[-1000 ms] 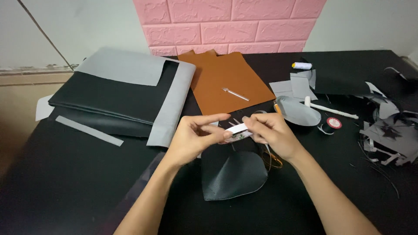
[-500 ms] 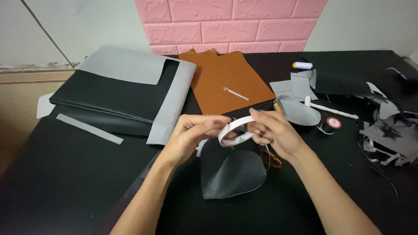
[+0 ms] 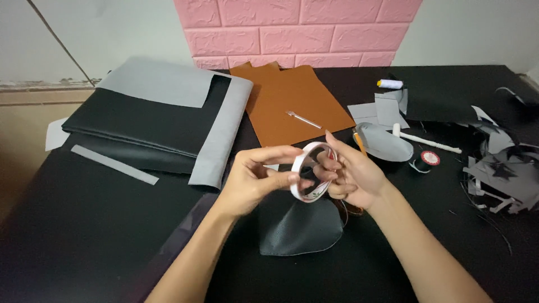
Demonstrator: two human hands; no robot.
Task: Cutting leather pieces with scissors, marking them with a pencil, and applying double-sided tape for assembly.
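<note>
Holding a white ring-shaped roll of tape (image 3: 312,173) between them, both hands are raised a little above the black surface (image 3: 84,241), near its middle. The roll stands on its edge and is tilted; its open hole faces partly toward the camera and partly to the left, so the axis of the ring runs roughly from left hand to right hand. The left hand (image 3: 252,179) pinches the near left rim of the roll with thumb and forefinger, its other fingers curled beside them. The right hand (image 3: 351,177) supports the roll from the right side, with its fingers pressed against the rim and some of them reaching into the hole.

Just below the hands lies a dark grey rounded piece of leather (image 3: 297,230), flat on the surface. Behind the hands lies a brown leather sheet (image 3: 292,104) with a thin metal tool (image 3: 303,119) on it. To the left is a folded black and grey leather stack (image 3: 157,123), and a narrow grey strip (image 3: 114,164) lies beside it. To the right are a grey oval piece (image 3: 384,143), a white stick-like tool (image 3: 426,140), a small red-topped spool (image 3: 429,159) and grey cut scraps (image 3: 505,179)
</note>
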